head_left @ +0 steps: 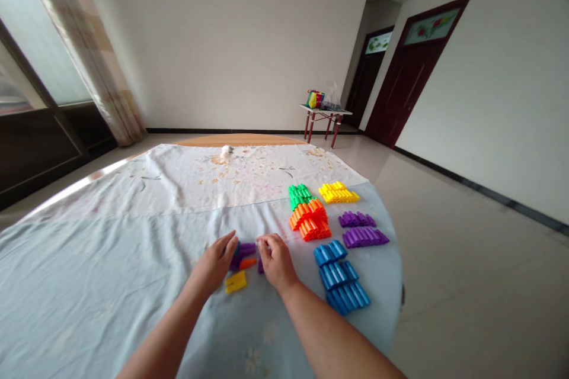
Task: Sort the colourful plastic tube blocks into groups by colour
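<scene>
My left hand (216, 263) is at a small group of coloured pieces in the middle of the cloth, fingers closed beside a bit of blue and purple. My right hand (276, 259) sits just right of it with bent fingers pressed together; what they hold, if anything, is too small to tell. Between the hands lie purple pieces (247, 250) and an orange piece (248, 263). Nearer to me is a yellow piece (236, 282). Sorted piles lie to the right: green (299, 195), orange (310, 220), yellow (338, 192), purple (365, 237) and blue (341, 277).
The round table is covered by a wrinkled floral cloth (111, 272), its right edge just beyond the purple and blue piles. A small side table (326, 111) with a colourful bag (315, 99) and a plastic bag stands at the far wall.
</scene>
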Available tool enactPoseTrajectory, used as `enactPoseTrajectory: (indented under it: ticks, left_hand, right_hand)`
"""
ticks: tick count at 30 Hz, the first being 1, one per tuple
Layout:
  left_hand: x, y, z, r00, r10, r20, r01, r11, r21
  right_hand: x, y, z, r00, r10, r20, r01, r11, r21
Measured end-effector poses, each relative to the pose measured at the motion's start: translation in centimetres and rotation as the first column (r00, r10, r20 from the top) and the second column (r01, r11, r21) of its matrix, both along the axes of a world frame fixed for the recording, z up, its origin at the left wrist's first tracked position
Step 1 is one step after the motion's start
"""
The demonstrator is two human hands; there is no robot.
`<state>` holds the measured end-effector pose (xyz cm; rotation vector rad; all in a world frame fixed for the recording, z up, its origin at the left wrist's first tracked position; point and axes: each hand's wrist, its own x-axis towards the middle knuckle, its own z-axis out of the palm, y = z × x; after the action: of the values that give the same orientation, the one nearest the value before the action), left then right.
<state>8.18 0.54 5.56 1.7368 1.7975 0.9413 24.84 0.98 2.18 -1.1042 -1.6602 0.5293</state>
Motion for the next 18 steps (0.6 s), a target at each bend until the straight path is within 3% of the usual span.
enactPoseTrajectory:
  ticks: [4,10,14,18]
  left_hand:
    - [0.2,-0.7,0.0,0.989,-0.024,0.144,0.027,1.000,-0.016]
    - [-3.7,-1.5,-1.0,0.924,0.265,0.277,-0.281,0.959,0.021]
    - [-5.4,-2.1,-1.7,0.880,0.372,0.296,-0.404,0.913,0.053]
    - [-5.8,-2.1,-1.6,0.865,0.394,0.311,-0.430,0.901,0.053]
  right_hand:
    - [0.0,0.1,0.1,1.000,-0.018,-0.007,0.018,1.000,0.000]
    - [0.1,-0.1,-0.1,1.000,-0.004,0.008,0.004,0.999,0.034]
    - [0.0,-0.4,0.5,0.990,0.036,0.139,-0.046,0.996,0.070]
    - [-0.8,-0.4,1.3,0.940,0.105,0.324,-0.119,0.993,0.021]
